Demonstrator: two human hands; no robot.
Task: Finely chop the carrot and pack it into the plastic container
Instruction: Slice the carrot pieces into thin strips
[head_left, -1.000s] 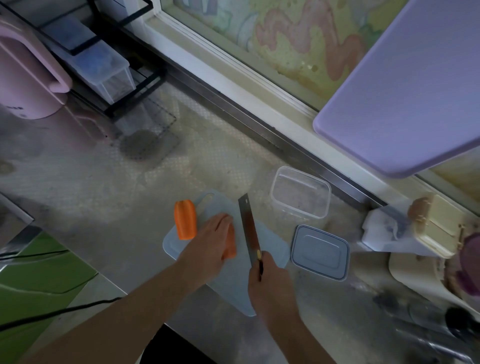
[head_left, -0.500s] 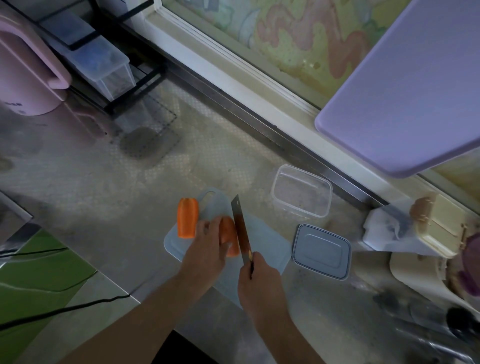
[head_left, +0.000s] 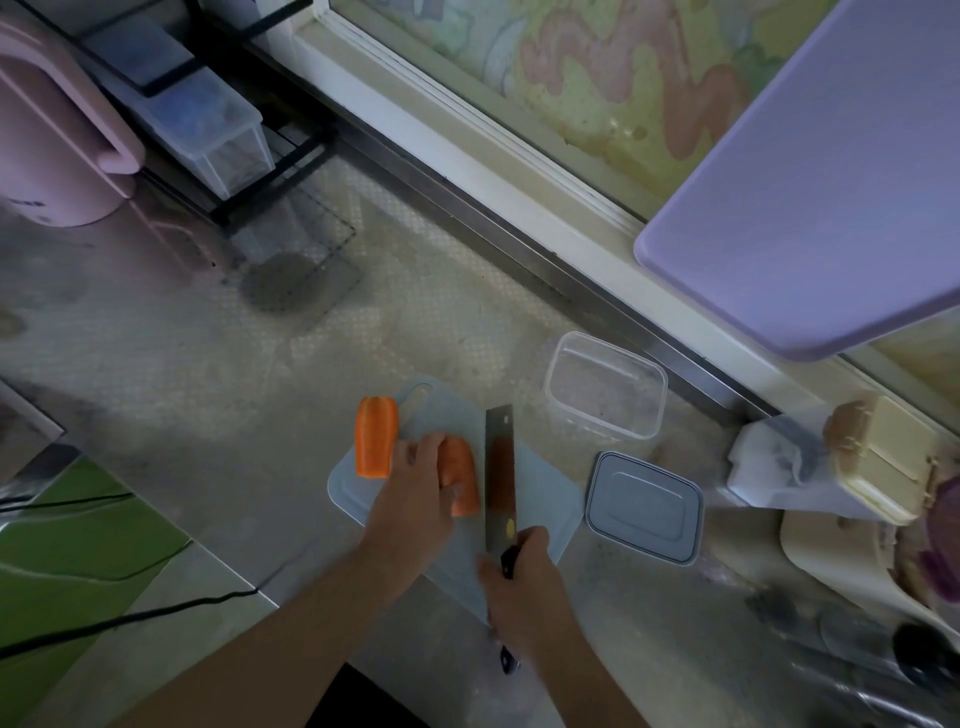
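Two carrot pieces lie on a pale blue cutting board (head_left: 540, 499). One carrot piece (head_left: 376, 444) sits free at the board's left edge. My left hand (head_left: 418, 499) holds down the second carrot piece (head_left: 464, 475) with curled fingers. My right hand (head_left: 519, 587) grips the dark handle of a knife (head_left: 500, 473), whose blade stands just right of the held carrot. The clear plastic container (head_left: 605, 392) stands empty beyond the board on the right, with its grey lid (head_left: 644, 506) lying beside the board.
A pink kettle (head_left: 57, 140) and a black rack with a clear box (head_left: 208, 124) stand at the back left. A purple board (head_left: 826, 171) overhangs the upper right. A beige box (head_left: 878, 457) and dishes crowd the right edge. A black cable (head_left: 130, 618) runs along the left.
The knife swung left against the held carrot, then shifted back right and stands upright beside it. My left hand's fingers curled back, baring more of the carrot.
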